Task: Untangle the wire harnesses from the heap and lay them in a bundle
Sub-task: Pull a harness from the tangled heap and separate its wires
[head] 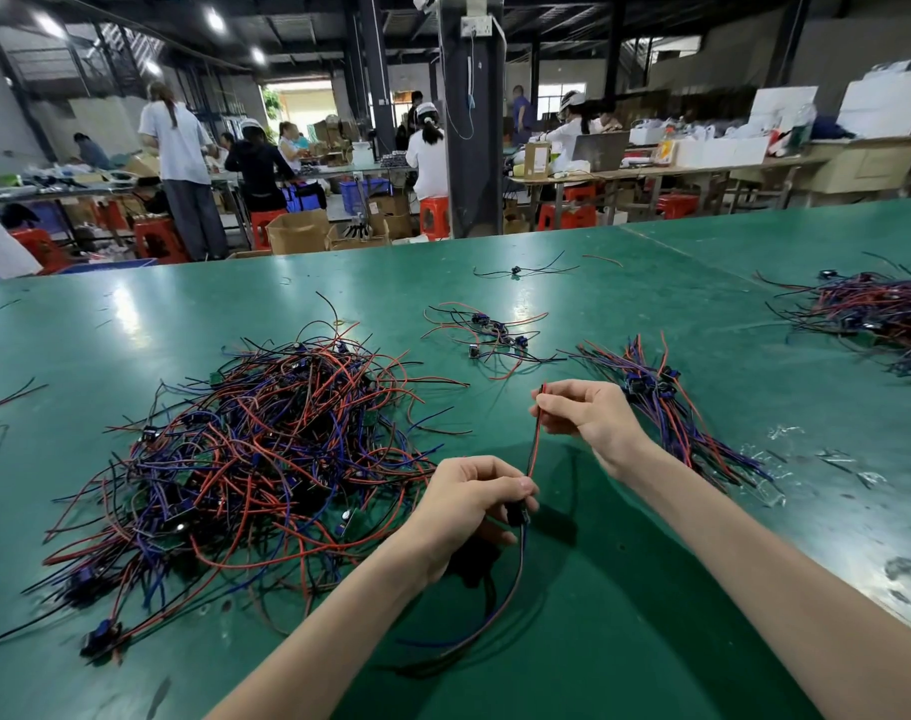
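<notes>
**One harness between two hands**

The left hand (469, 506) grips the wire harness (534, 449) at its black connector. The right hand (583, 418), at 1 o'clock from it, pinches the red lead. The heap (256, 459) lies at 9 o'clock, the bundle (671, 407) at 2 o'clock.

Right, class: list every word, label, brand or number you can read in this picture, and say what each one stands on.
No text can be read.
Brown box on the far bench: a pale label, too small and blurred to read.
Harness held in both hands, heap, green table: no writing visible.
</notes>
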